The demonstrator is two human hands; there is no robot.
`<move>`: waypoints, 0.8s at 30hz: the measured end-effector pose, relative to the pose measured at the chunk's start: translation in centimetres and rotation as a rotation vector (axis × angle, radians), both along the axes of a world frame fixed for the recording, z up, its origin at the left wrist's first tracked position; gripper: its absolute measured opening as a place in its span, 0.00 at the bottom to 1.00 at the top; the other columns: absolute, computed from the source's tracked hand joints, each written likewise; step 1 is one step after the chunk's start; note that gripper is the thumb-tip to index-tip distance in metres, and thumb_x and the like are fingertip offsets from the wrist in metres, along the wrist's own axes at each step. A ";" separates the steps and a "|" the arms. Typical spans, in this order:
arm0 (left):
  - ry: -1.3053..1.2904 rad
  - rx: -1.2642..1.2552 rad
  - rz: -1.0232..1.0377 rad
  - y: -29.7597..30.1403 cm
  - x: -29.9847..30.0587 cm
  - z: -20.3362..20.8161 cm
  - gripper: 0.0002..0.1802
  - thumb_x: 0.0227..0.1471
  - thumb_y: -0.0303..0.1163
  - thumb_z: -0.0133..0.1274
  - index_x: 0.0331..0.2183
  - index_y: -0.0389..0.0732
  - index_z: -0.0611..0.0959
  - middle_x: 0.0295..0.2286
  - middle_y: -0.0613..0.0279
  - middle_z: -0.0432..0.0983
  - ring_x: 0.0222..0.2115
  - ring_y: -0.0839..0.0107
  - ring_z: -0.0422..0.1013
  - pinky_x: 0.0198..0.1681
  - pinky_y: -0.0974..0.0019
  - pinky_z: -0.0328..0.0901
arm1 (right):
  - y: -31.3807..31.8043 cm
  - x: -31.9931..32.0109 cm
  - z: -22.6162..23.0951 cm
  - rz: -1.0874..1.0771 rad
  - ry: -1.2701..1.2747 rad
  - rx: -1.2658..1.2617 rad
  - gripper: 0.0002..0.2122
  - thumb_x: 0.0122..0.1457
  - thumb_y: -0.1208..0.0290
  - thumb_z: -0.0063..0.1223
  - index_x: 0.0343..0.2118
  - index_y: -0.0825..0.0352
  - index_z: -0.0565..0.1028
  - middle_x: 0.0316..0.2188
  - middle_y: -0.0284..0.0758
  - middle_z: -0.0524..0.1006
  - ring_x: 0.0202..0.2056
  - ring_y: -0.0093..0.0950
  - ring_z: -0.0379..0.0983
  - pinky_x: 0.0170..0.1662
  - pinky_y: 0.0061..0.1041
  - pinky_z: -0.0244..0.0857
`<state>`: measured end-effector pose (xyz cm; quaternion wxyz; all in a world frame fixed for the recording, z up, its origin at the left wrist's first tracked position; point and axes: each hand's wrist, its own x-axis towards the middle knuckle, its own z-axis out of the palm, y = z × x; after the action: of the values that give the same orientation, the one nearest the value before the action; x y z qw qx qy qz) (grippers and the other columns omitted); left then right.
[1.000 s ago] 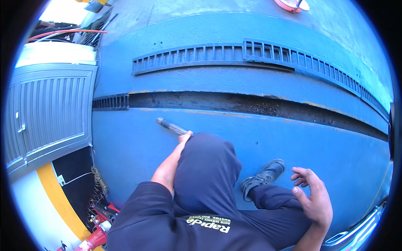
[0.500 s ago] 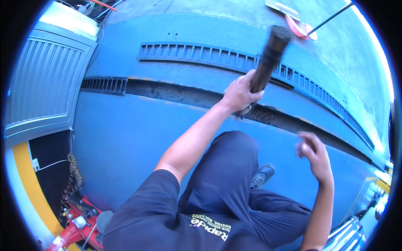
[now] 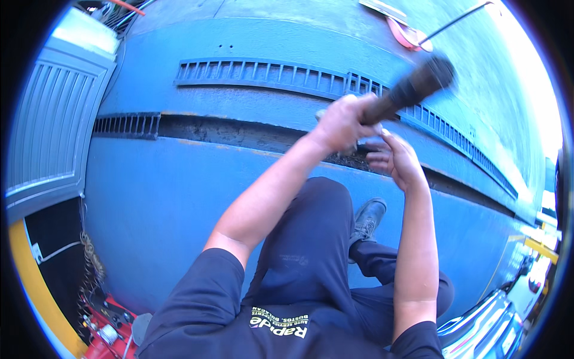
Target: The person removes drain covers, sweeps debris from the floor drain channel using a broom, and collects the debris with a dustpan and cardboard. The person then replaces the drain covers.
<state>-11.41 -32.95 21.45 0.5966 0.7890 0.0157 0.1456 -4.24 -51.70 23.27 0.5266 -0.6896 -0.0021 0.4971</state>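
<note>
My left hand (image 3: 342, 124) is closed around a thick, dark brown, stick-like tool (image 3: 412, 87). Its wider, blunt end points up and to the right, smeared by motion, so I cannot tell its exact kind. Close beside it, on the right, is my right hand (image 3: 402, 160), its fingers apart and blurred, with no object visible in it. Whether its thumb touches the left hand or the tool, I cannot tell. Below both hands runs an uncovered drain channel (image 3: 227, 133) with dark dirt in it.
Long metal drain grates (image 3: 257, 73) lie on the blue floor beyond the channel; another grate (image 3: 127, 125) covers its left end. A pink dustpan (image 3: 403, 34) stands at the far right. Grey slatted panel (image 3: 57, 125) at left; red equipment (image 3: 110, 329) lower left.
The tool has tipped over to the right in my left hand. My right hand has come in from the right and up, close to the left one.
</note>
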 end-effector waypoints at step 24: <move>0.017 0.781 0.025 -5.3 -4.3 2.0 0.15 0.46 0.36 0.56 0.39 0.47 0.78 0.32 0.64 0.78 0.36 0.62 0.73 0.40 0.60 0.66 | -6.8 0.2 7.6 0.655 -0.428 -0.212 0.45 0.50 0.63 0.66 0.67 0.61 0.48 0.57 0.41 0.66 0.51 0.30 0.70 0.53 0.30 0.66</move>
<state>-15.71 -38.27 23.45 0.2492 0.9577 -0.0263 0.1416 -4.04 -58.47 30.83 0.2542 -0.7909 -0.2800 0.4810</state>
